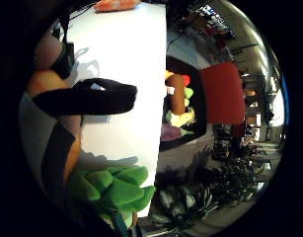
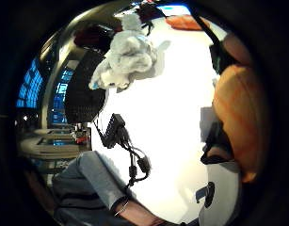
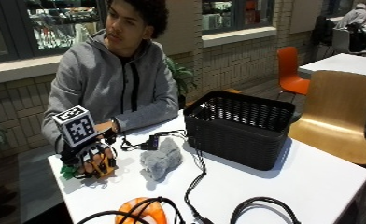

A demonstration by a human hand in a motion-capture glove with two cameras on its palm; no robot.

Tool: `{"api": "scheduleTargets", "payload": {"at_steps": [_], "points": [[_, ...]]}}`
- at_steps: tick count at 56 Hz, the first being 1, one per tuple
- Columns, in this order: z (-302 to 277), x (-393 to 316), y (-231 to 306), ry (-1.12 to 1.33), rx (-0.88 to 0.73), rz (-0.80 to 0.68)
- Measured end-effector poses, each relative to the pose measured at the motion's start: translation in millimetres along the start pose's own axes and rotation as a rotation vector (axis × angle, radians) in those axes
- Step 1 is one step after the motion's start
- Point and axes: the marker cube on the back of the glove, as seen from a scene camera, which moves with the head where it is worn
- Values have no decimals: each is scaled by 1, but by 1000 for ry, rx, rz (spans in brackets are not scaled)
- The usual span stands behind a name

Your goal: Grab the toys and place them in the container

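Orange plush with green leaves — a carrot toy point(image 3: 101, 169) — is sitting inside the curled fingers point(image 3: 95, 156) of the gloved right hand point(image 3: 91, 158), near the table's point(image 3: 307, 186) left edge. A grey plush toy point(image 3: 160, 162) is lying just right of it — the black basket point(image 3: 242, 127) farther right.

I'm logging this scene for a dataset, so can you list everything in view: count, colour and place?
Carrot toy: one, orange with green leaves, near the table's left end, in the gloved hand.
Plush toy: one, grey, on the table between the carrot toy and the basket.
Orange toy: one, at the table's near edge, under black cables.
Basket: one, black, on the table at right; toys lie inside it.
Table: one, white.
Wooden chair: one, behind the table.
Right hand: black glove, grips the carrot toy.
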Motion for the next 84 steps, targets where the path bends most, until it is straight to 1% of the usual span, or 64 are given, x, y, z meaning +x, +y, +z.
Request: {"api": "scheduleTargets", "payload": {"at_steps": [6,11,18,24,34,40,49,57,65,68,74,79,84], "points": [[-5,-3,0,-9,61,-10],[-18,-10,0,-50,49,-13],[-59,-41,-4,-89,26,-66],[-95,-78,-30,-102,105,-212],[-128,-168,-61,-124,182,-456],[-134,-232,-79,-111,147,-616],[-135,-304,-117,-113,71,-732],[-120,-352,-146,-18,68,-748],[-105,-385,-156,29,45,-812],[-103,-392,-157,28,46,-837],[-103,-399,-159,6,30,-809],[-100,-398,-160,31,22,-829],[-99,-396,-160,17,-28,-779]]}}
